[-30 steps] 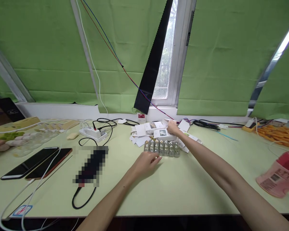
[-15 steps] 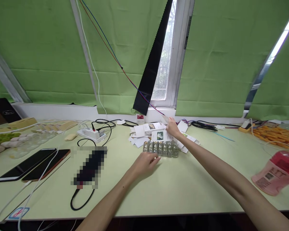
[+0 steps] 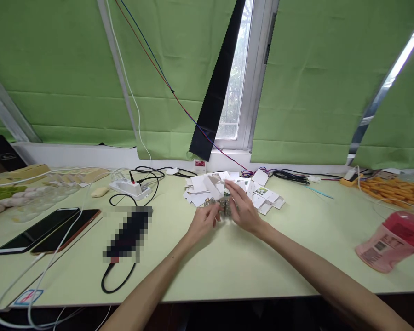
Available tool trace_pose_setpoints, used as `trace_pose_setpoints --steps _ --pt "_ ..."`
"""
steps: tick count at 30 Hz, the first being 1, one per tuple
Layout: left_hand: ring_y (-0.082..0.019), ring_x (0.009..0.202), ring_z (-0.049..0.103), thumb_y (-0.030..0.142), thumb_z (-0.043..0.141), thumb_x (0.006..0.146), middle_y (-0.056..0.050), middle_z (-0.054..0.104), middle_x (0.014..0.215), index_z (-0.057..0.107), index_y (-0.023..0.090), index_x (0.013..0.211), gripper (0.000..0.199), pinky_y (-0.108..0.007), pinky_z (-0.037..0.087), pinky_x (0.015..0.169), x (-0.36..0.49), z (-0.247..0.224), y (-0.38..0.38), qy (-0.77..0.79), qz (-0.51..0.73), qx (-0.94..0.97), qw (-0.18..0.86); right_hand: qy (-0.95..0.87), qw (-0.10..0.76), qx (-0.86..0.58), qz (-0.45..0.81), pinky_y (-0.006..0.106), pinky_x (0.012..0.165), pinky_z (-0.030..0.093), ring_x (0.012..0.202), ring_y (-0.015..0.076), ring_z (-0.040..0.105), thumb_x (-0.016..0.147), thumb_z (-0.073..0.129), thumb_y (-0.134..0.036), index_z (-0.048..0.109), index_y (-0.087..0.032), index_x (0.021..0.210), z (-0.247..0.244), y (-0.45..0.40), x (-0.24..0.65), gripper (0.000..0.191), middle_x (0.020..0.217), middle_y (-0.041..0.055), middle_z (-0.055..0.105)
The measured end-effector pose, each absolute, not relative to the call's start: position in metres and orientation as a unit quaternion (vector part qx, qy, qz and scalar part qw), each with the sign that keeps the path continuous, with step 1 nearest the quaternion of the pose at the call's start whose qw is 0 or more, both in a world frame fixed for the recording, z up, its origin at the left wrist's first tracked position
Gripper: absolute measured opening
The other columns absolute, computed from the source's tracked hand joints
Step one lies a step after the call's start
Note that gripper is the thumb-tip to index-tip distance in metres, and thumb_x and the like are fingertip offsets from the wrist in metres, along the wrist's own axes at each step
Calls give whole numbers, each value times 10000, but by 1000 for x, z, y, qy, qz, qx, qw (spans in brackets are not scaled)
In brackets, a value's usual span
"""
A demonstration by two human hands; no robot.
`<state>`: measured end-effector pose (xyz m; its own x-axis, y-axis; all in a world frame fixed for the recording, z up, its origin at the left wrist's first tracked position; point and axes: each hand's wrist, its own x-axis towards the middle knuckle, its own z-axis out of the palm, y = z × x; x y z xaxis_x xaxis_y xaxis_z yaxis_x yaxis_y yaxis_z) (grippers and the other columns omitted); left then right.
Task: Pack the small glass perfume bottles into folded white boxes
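Note:
Between my hands stands a row of small clear glass bottles (image 3: 225,205), partly covered by the fingers. My left hand (image 3: 203,220) is at the row's left front, its fingers curled in against the bottles. At the right end, my right hand (image 3: 244,209) has its fingers stretched forward and thumb apart, close against the bottles; exact contact is hidden. Just beyond its fingertips a white carton (image 3: 214,187) leans on a heap of small white paper boxes (image 3: 196,185). Some boxes carry printed pictures.
At left lie two phones (image 3: 37,231), a pixelated dark item (image 3: 129,234) on a black cable, and a white power strip (image 3: 126,187). A pink jar with red lid (image 3: 389,241) stands at right. Orange sticks (image 3: 389,191) lie behind it. Cables run along the window wall.
My right hand has come back from the box heap to the right side of the bottles, no longer holding a white piece. My left hand has shifted slightly, its fingers more curled.

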<state>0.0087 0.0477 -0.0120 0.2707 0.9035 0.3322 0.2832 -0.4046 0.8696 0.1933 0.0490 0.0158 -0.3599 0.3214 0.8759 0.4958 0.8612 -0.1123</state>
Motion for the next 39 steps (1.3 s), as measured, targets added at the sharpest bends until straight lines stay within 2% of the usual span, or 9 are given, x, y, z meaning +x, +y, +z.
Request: trace_pose_setpoints --steps 3,5,8,13,19,22,25,31,39 --pt "-163 457 577 770 305 914 -108 692 695 671 141 733 749 -284 416 443 7 -7 52 390 482 629 468 -811 530 -226 -102 486 1100 513 1387 276 489 939 416 -13 282 -242 1584 -2 38 194 697 1472 149 508" --pt "-179 445 593 814 321 877 -106 670 640 649 141 719 766 -290 437 426 5 -5 54 368 497 591 518 -810 539 -203 -110 482 1051 549 1347 278 532 923 418 -1 303 -241 1577 -10 37 191 706 1430 148 553" --pt "-200 447 616 809 356 870 -78 648 584 629 150 797 718 -283 446 404 2 -1 57 343 521 536 569 -795 570 -171 -117 481 1003 576 1278 276 591 892 427 31 376 -223 1543 -19 36 184 701 1353 152 616" --pt "-194 456 629 733 481 866 -57 665 613 602 153 902 594 -258 435 384 -3 5 58 310 503 503 630 -742 635 -184 -115 457 909 612 1159 262 661 868 455 46 548 -219 1403 -24 33 177 604 1228 141 688" --pt "-179 490 641 606 614 855 -49 666 660 596 146 938 468 -251 451 406 -3 5 57 340 482 505 631 -731 639 -228 -68 435 819 629 1045 242 700 887 450 -15 669 -233 1126 -22 31 177 390 1110 118 725" --pt "-163 517 644 561 671 832 -56 690 765 602 149 969 440 -248 458 430 -3 4 57 344 476 523 618 -731 633 -250 -51 435 804 627 1004 233 705 891 442 -38 678 -234 1036 -21 34 179 339 1064 105 735" --pt "-149 537 648 536 723 809 -40 676 805 606 155 984 436 -238 460 447 -3 3 56 356 462 548 600 -731 629 -261 -39 427 812 622 990 225 705 893 439 -43 670 -232 1048 -20 37 183 336 1039 92 737" --pt "-132 535 630 563 741 789 -4 636 736 603 157 1001 478 -234 465 471 0 1 55 366 453 571 578 -722 640 -259 -43 405 817 600 972 221 685 898 447 -33 647 -240 1119 -17 39 188 362 1018 78 711" --pt "-132 538 620 578 757 762 3 632 729 604 165 986 494 -239 458 477 2 2 54 367 453 578 571 -675 659 -326 -67 393 768 563 970 240 616 923 469 -74 599 -219 1150 -12 41 191 299 1029 108 627"
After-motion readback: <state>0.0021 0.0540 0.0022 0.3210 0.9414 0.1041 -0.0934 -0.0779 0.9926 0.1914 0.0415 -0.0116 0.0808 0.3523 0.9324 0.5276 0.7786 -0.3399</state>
